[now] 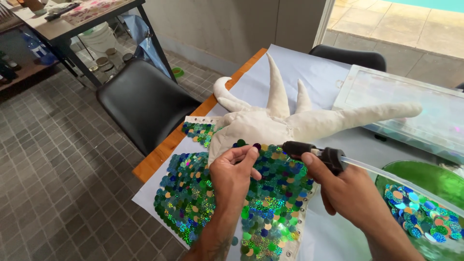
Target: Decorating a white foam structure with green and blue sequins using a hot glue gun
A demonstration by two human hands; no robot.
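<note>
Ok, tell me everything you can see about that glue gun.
The glue gun is black, with a rounded dark nozzle end pointing left over the sequins. A clear glue stick runs out of its back toward the right, passing over the green bowl. It lies roughly level, held in the right hand, thumb on top. The left hand presses a sequin just beside the nozzle.

Glue gun (314,153) in right hand (355,195): matt black plastic, clear glossy stick behind grip. Under left hand (234,176): sequin panel (227,193), shiny holographic green/blue discs. Just beyond both grips: stuffed cloth piece (275,121), off-white matt fabric, soft, w/ wrinkles.
</note>
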